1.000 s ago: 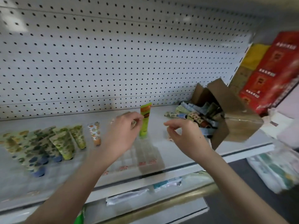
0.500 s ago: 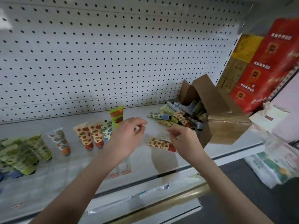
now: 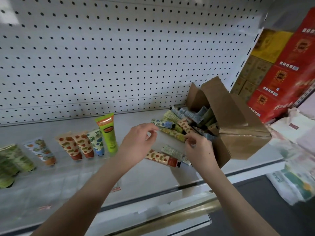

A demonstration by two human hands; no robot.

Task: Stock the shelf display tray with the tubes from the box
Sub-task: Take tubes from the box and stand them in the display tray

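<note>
Tubes [image 3: 179,122] spill from the mouth of the cardboard box [image 3: 238,133], which lies tipped on its side at the right end of the white shelf [image 3: 153,178]. We see our right hand [image 3: 199,149] at the edge of that pile, its fingertips pinched onto a yellow-green tube [image 3: 172,133] lying there. Our left hand [image 3: 138,142] hovers just beside it, fingers loosely curled with a narrow gap to the thumb; we cannot tell whether it grips anything. Below the two hands a strawberry tube [image 3: 162,157] and a pale tube [image 3: 175,153] lie flat on the shelf, touching each other. Further left, the clear display tray [image 3: 71,169] holds upright tubes: a tall bright green tube [image 3: 107,133], a blue-leaf tube [image 3: 97,142], two strawberry-print ones, then more green ones toward the left edge. Behind stands a white pegboard [image 3: 110,57]. Red cartons [image 3: 286,74] are stacked at the right.
</note>
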